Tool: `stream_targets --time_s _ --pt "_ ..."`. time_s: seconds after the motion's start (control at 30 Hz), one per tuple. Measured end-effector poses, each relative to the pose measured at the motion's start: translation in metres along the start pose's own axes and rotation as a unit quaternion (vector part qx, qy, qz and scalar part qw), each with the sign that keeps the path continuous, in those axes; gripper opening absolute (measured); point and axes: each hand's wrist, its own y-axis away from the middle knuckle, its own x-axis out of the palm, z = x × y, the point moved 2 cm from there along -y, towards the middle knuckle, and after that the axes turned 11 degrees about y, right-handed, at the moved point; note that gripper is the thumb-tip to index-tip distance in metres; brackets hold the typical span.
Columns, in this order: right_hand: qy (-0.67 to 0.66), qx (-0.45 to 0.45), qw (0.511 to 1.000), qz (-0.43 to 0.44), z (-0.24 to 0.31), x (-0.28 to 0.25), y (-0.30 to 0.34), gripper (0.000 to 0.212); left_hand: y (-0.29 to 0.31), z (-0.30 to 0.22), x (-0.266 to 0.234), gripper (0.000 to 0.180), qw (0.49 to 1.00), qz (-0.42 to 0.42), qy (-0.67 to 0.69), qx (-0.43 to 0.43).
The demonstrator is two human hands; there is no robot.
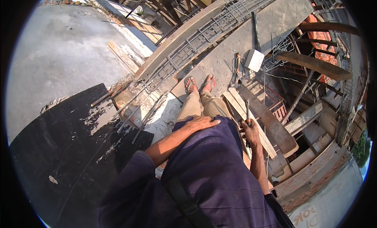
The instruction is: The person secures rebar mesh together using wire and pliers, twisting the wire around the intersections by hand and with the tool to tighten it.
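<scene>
My left hand (200, 124) lies against the front of my dark purple shirt (208, 157), near its hem, with the fingers stretched over the cloth. By my right hip, my right hand (251, 132) is closed round a dark, slim, long-handled tool (247, 108). Its upper end points away from me, and its exact kind is hard to make out. Below, my feet in flip-flops (191, 85) stand on a grey concrete beam. Ahead of them to the right lie a hammer-like tool with an orange handle (238, 62) and a white block-shaped container (254, 60).
A rebar cage (196, 43) runs diagonally along a formwork board. Loose wooden planks (251, 120) lie at my right, beside a drop with timber props (306, 86). Coiled wire (280, 51) sits on the beam's edge. At left are a black sheet (66, 149) and a grey slab (59, 51).
</scene>
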Motion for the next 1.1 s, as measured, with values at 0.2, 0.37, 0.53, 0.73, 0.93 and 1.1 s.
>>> stream_targets --time_s 0.2,0.37,0.53,0.73,0.93,1.1 --pt "0.265 -0.062 0.961 0.049 0.009 0.03 0.021 0.063 -0.005 0.053 0.016 0.065 0.995 -0.04 0.025 0.094" --pt "0.273 -0.064 0.958 0.061 0.034 0.028 0.037 0.056 0.056 0.014 -0.014 0.056 0.997 -0.037 0.029 0.061" --pt "0.27 -0.078 0.955 0.091 0.071 0.012 0.067 0.056 0.073 0.006 -0.023 0.047 0.997 -0.047 0.032 0.059" --pt "0.312 -0.099 0.942 0.079 0.071 0.007 0.023 0.059 0.024 0.018 -0.014 0.032 0.992 0.008 0.095 0.078" --pt "0.253 -0.154 0.954 -0.043 0.065 0.001 -0.079 0.04 -0.041 0.007 -0.101 0.032 0.87 -0.416 0.236 0.118" --pt "0.195 -0.136 0.971 -0.013 0.109 0.008 -0.176 0.036 -0.149 0.063 -0.21 0.046 0.753 -0.611 0.234 0.072"
